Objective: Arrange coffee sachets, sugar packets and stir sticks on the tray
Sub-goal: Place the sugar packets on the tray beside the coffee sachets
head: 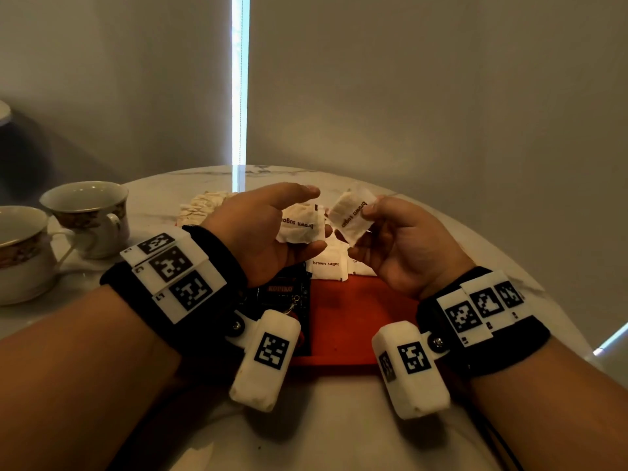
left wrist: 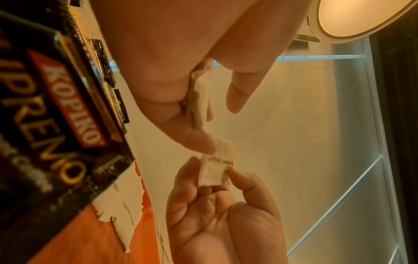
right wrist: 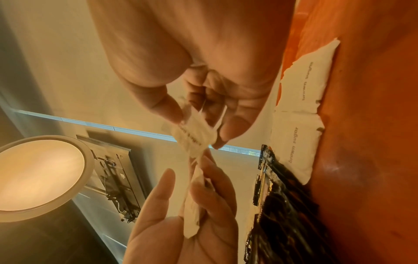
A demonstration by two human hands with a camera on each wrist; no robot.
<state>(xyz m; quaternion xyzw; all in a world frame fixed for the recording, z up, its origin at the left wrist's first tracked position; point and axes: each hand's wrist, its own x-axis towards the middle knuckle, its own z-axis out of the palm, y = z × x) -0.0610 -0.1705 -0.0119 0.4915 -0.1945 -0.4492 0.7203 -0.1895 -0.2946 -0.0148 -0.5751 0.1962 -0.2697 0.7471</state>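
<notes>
It looked like a home dining corner: a round marble-patterned worktop (head: 441, 212), two floral teacups (head: 89, 217) at its edge, drawn roller blinds (head: 424, 79) behind, and a round ceiling lamp (left wrist: 361, 17) glowing overhead.

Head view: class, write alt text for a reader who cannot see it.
Left hand and right hand each hold a brown sugar packet, left packet, right packet, above a red tray. On the tray lie more sugar packets and a dark coffee sachet; two teacups stand left.
</notes>
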